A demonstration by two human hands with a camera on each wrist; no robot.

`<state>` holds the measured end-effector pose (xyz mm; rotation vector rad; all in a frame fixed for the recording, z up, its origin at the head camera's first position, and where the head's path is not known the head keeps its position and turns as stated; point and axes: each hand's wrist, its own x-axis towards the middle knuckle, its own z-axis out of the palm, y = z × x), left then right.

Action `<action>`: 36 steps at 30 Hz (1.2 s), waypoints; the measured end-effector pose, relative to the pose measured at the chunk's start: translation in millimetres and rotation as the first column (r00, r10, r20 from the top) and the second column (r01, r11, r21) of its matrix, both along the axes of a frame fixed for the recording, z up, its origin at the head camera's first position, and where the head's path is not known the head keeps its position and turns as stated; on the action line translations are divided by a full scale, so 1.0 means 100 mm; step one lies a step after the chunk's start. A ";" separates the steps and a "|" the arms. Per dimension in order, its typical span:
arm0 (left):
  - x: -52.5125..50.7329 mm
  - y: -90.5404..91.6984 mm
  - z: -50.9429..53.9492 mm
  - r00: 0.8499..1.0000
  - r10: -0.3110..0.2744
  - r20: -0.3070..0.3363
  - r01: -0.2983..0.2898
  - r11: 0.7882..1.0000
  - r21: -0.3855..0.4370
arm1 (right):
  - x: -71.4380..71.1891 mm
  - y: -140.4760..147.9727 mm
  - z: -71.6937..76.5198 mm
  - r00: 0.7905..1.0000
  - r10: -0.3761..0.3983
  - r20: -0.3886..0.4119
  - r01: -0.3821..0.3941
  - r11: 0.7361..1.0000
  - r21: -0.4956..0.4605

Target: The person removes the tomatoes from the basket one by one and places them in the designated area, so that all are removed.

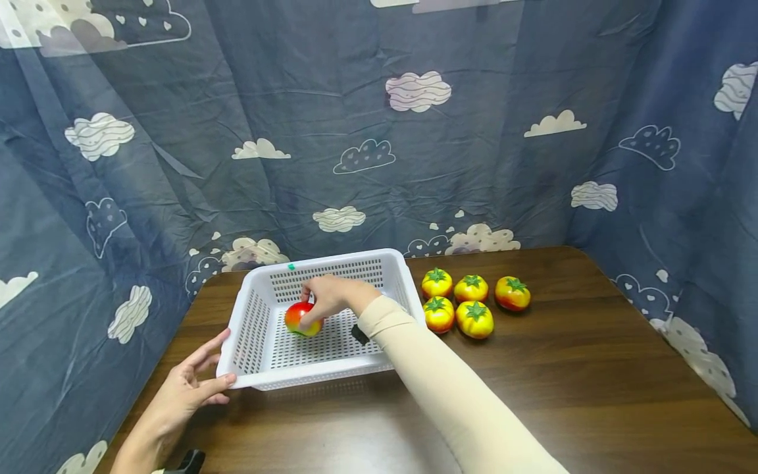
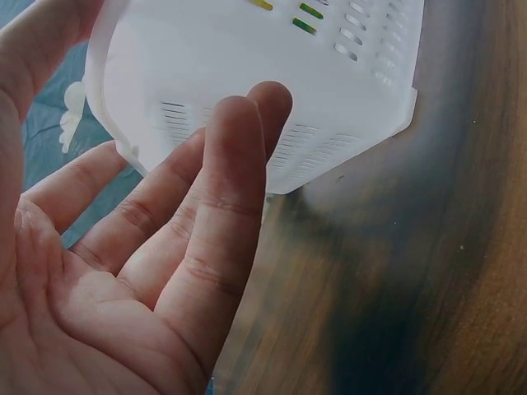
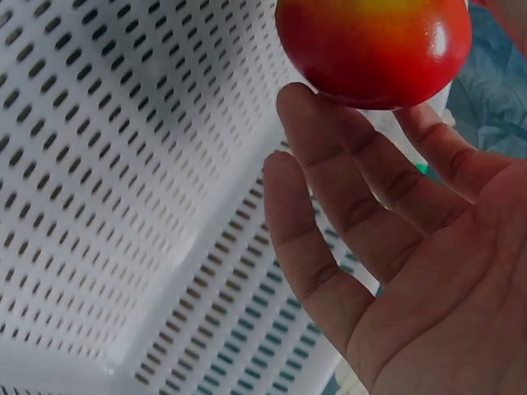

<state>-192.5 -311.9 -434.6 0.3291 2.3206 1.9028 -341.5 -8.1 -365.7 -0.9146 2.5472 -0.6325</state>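
Note:
A white perforated plastic basket (image 1: pixel 314 372) stands on the wooden table. Inside its left half, my right hand (image 1: pixel 331 294) grips a red and yellow toy tomato (image 1: pixel 294 315) between thumb and fingers. The right wrist view shows the same tomato (image 3: pixel 375 53) against the fingertips, its upper part cut off by the frame. My left hand (image 1: pixel 180 388) touches the basket's left rim near the front corner with thumb and forefinger. Its other fingers are loosely bent beside the outer wall, as the left wrist view shows.
Several yellow-red tomatoes (image 1: pixel 474 320) with green leafy tops sit together just right of the basket. The brown table (image 1: pixel 592 368) extends to the right and front. A blue cloud-patterned curtain (image 1: pixel 462 171) hangs behind and at both sides.

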 end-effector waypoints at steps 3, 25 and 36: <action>0.01 -0.01 0.01 1.000 -0.001 0.001 0.001 1.000 -0.005 | -0.02 0.06 0.03 1.000 0.007 -0.021 -0.007 1.000 -0.008; 0.02 -0.01 0.01 1.000 -0.022 -0.003 0.022 1.000 0.004 | -0.02 0.49 0.18 0.999 0.016 -0.050 -0.017 0.999 -0.032; 0.02 -0.02 0.02 1.000 -0.014 0.004 0.014 1.000 -0.004 | -0.03 0.78 0.21 0.998 0.059 0.001 -0.059 0.993 -0.101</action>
